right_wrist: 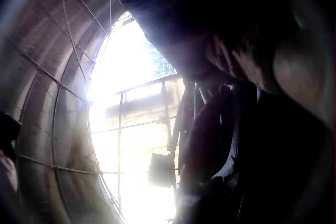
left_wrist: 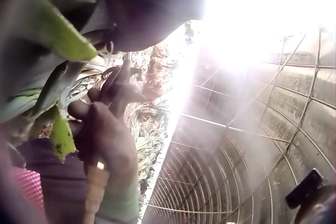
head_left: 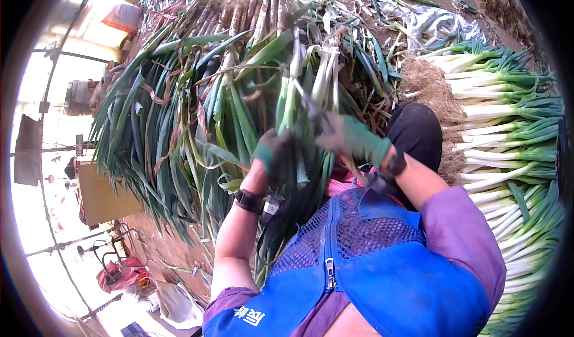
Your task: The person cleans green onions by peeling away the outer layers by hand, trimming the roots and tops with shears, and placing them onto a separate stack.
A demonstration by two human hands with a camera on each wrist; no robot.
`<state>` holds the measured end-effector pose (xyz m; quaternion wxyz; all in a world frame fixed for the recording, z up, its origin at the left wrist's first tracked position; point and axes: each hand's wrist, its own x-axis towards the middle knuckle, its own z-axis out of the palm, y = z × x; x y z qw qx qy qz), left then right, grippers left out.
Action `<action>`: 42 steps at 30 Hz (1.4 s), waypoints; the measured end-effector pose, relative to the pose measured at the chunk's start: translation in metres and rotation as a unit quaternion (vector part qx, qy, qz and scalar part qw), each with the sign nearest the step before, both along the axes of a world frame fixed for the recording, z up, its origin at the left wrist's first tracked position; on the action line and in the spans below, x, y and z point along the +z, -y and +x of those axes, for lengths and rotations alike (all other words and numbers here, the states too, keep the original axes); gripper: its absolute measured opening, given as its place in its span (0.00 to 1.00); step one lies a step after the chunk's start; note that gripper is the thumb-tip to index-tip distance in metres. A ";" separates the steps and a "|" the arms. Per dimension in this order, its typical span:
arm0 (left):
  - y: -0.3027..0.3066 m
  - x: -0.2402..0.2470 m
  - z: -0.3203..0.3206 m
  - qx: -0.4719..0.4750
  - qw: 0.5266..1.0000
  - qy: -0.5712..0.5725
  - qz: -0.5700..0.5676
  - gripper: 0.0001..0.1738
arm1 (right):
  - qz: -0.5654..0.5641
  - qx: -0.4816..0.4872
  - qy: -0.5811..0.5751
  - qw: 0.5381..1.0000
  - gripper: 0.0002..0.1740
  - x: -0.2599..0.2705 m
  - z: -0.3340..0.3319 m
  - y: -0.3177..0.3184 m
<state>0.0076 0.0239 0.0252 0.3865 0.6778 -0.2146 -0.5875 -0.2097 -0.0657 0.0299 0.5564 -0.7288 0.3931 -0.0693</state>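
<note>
My left hand [head_left: 276, 153], in a green and grey glove, grips a long green onion [head_left: 291, 89] partway down its leaves. The root end points away from me. My right hand [head_left: 353, 138], gloved alike, is just to the right, gripping a small tool with a wooden handle [left_wrist: 96, 195] and a dark metal head [head_left: 312, 108] that reaches toward the white stalk. In the left wrist view, the cut edge of a green leaf [left_wrist: 63, 134] shows near that hand. Deep shadow hides most of the right hand's work in the right wrist view.
A big heap of untrimmed green onions [head_left: 149, 119] lies in front and to the left. On the right, cleaned white-stalked onions [head_left: 484, 127] are stacked in a long row. A yellowish board [head_left: 106, 193] stands at the left; white plastic sheeting [head_left: 439, 26] lies at the back.
</note>
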 end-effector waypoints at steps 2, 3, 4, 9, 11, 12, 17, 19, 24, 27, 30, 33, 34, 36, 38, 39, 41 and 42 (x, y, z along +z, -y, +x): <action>0.000 0.002 -0.002 -0.012 1.000 -0.016 0.011 0.17 | 0.053 0.022 -0.014 0.998 0.36 0.028 -0.020 -0.030; 0.001 0.003 -0.003 -0.019 0.999 -0.024 0.015 0.17 | 0.073 0.022 -0.035 0.996 0.36 0.031 -0.026 -0.038; 0.001 -0.004 -0.003 -0.027 0.999 -0.010 0.021 0.17 | 0.064 0.008 -0.051 0.997 0.35 0.026 -0.030 -0.038; -0.002 -0.008 -0.009 -0.069 0.997 -0.038 0.021 0.17 | -0.002 -0.026 -0.104 0.994 0.32 -0.004 -0.031 -0.036; -0.010 -0.015 -0.008 -0.066 0.997 -0.022 0.022 0.17 | 0.001 -0.030 -0.075 0.997 0.31 -0.011 -0.027 -0.030; -0.012 -0.024 -0.007 -0.057 0.998 -0.012 0.022 0.17 | 0.001 -0.033 -0.061 0.998 0.31 -0.014 -0.025 -0.024; -0.036 -0.038 -0.016 -0.102 0.987 0.123 0.013 0.19 | 0.004 -0.087 -0.008 0.996 0.31 -0.048 -0.001 0.034; -0.042 -0.040 -0.017 -0.103 0.987 0.121 0.013 0.19 | -0.006 -0.071 -0.015 0.997 0.29 -0.050 0.010 0.055; -0.042 -0.025 -0.025 -0.077 0.993 0.082 0.036 0.19 | 0.003 -0.076 -0.075 0.994 0.24 -0.044 0.037 0.098; -0.045 -0.034 -0.020 -0.127 0.981 0.147 0.016 0.22 | 0.029 -0.076 -0.056 0.995 0.25 -0.036 0.032 0.091; -0.043 -0.027 -0.008 -0.277 0.935 0.222 0.011 0.27 | -0.002 -0.008 -0.062 0.998 0.32 -0.036 0.018 0.061; -0.006 0.063 -0.010 -0.378 0.863 0.326 0.081 0.27 | 0.000 -0.008 -0.012 1.000 0.35 -0.076 -0.009 0.020; 0.000 0.039 0.017 -0.301 0.891 0.340 -0.034 0.27 | 0.034 0.002 0.002 0.999 0.35 -0.063 -0.019 0.005; 0.040 0.071 0.040 -0.192 0.870 0.445 -0.090 0.24 | 0.016 0.020 0.017 1.000 0.36 -0.050 -0.034 -0.025; 0.084 0.077 0.070 -0.157 0.719 0.674 -0.066 0.33 | -0.014 0.023 0.003 1.000 0.38 -0.047 -0.043 -0.044; 0.102 0.054 0.097 -0.142 0.673 0.725 -0.028 0.36 | 0.007 0.018 -0.011 1.000 0.37 -0.038 -0.048 -0.049; 0.129 0.036 0.130 -0.136 0.720 0.669 0.129 0.54 | 0.041 -0.002 -0.019 0.999 0.37 -0.027 -0.055 -0.051; 0.131 0.032 0.138 -0.127 0.733 0.661 0.094 0.55 | 0.054 -0.016 -0.011 0.998 0.36 -0.024 -0.057 -0.051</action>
